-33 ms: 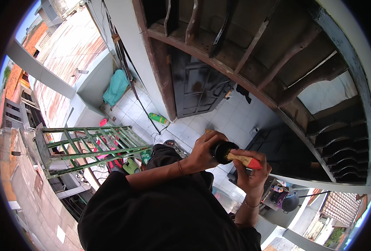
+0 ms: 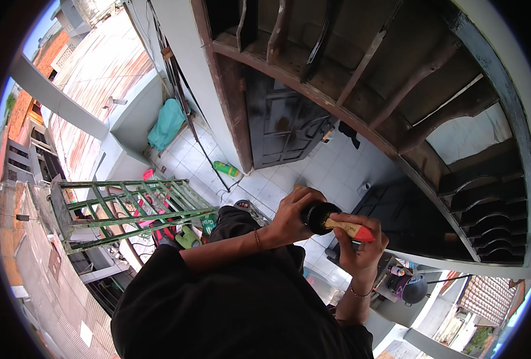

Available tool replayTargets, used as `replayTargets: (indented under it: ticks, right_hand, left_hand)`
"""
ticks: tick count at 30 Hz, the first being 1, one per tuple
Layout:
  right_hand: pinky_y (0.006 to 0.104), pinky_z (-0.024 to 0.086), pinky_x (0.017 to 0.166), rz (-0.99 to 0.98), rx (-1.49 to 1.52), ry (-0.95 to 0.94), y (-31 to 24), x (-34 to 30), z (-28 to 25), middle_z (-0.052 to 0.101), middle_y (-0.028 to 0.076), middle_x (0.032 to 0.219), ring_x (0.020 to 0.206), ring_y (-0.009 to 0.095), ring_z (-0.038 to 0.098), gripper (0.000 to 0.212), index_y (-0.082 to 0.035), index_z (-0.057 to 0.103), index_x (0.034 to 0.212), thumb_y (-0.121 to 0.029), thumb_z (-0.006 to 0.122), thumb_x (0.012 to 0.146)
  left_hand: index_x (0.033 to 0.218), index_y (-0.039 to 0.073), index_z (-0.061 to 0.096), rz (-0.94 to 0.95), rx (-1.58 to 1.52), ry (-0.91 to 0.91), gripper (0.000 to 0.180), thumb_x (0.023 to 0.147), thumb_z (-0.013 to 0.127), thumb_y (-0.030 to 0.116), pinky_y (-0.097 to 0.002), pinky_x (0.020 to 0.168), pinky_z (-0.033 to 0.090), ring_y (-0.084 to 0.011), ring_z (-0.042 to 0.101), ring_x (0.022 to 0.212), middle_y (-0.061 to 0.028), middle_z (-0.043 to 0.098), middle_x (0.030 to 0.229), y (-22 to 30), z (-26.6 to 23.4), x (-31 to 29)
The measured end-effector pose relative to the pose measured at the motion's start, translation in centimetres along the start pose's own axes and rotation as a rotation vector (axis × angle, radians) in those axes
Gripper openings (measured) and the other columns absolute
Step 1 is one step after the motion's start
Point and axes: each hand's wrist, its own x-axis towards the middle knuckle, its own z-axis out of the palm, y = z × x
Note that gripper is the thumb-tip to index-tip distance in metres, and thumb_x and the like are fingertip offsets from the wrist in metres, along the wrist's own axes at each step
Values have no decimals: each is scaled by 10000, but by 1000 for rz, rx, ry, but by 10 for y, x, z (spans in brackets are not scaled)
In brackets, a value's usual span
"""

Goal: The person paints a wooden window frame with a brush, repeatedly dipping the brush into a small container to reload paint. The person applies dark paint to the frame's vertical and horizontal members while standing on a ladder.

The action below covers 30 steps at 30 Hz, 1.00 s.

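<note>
My left hand (image 2: 293,218) is wrapped round a small black paint cup (image 2: 320,213), held up in front of my body. Between the fingers and thumb of my right hand (image 2: 362,250) is a paintbrush, its wooden, red-ended handle (image 2: 348,230) pointing right. The brush's other end goes into the cup's mouth, so its bristles are hidden. Above and to the right stretches a wooden frame with wavy slats (image 2: 365,63). Some of its slats are dark black, others a worn brown.
A green ladder (image 2: 135,206) stands at the left. Below are a white tiled floor (image 2: 265,186), a green bottle (image 2: 226,169) and a teal cloth (image 2: 166,124). A dark panelled door (image 2: 280,128) is beyond the wall's corner. Rooftops lie past the low wall.
</note>
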Motion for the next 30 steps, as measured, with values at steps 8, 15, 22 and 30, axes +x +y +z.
replayTargets:
  ticks: [8,15,22,30]
  right_hand:
    - [327,612,773,-49,17,-50,7,18,6,786,83,1043,891,262,779,344,-35,590,1143,-34,810,878]
    - [324,610,803,-35,101,-37,12,23,15,785,106,1047,918,248,775,308,-22,574,1145,-44,774,913]
    - [358,604,903,104,392,-4,18,32,22,738,256,1116,1055,294,736,267,20,479,1179,-102,648,1014]
    - [316,601,854,66,407,-91,9,67,50,721,284,1136,1032,263,729,261,2,514,1148,-133,689,1009]
  left_hand:
    - [1160,81,646,-2,45,25,660,562,925,68,-414,887,564,-334,684,1053,-116,672,1133,-4,-9,5]
    - [1162,78,637,-69,64,65,654,577,930,74,-418,893,565,-339,682,1050,-113,674,1123,-5,-17,2]
    - [1146,71,626,-153,71,135,615,607,920,98,-432,911,548,-356,665,1048,-119,665,1105,-17,-36,4]
    - [1153,58,625,-166,45,220,603,626,917,90,-427,916,547,-360,664,1057,-127,666,1110,-38,-78,22]
